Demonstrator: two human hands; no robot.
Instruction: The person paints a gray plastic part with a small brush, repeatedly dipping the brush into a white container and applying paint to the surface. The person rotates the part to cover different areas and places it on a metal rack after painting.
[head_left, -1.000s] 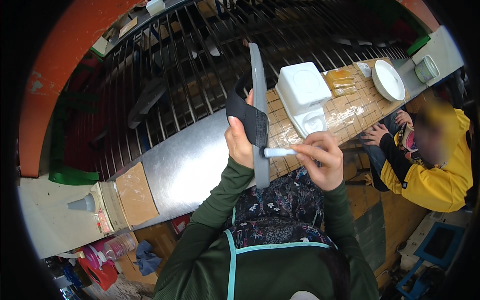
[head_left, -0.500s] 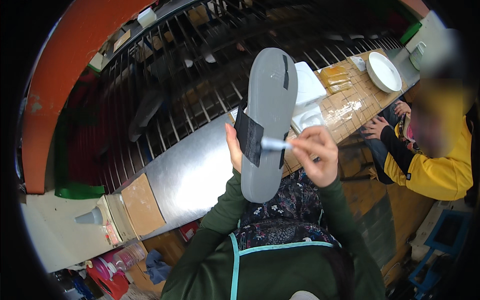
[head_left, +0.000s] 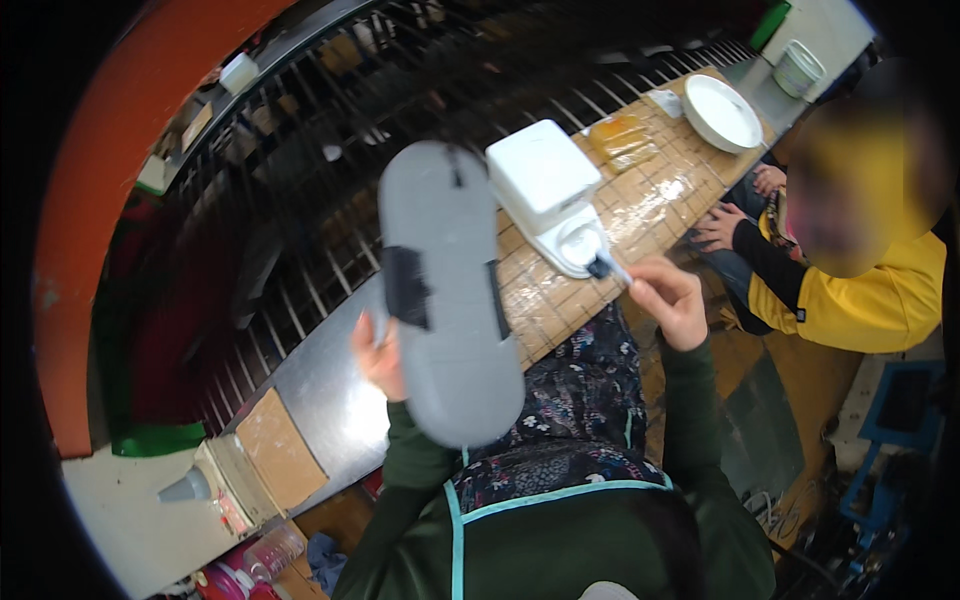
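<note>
The fingers [head_left: 646, 286] of the right hand [head_left: 674, 304] are pinched narrowly around a slim, pale-handled brush with a dark tip [head_left: 618, 271], at three o'clock from a long grey sandal sole with black strap patches [head_left: 452, 300]. The left hand [head_left: 382, 358], at the sole's eight o'clock, holds it raised from behind, the grip partly hidden.

The brush tip is at the lip of a boxy white plastic container with a round cup [head_left: 542, 175], at the sole's one o'clock on the brown, film-covered table [head_left: 650, 212]. From the container, translucent yellow blocks [head_left: 622, 141] and a round white bowl [head_left: 722, 114] lie at two o'clock.
</note>
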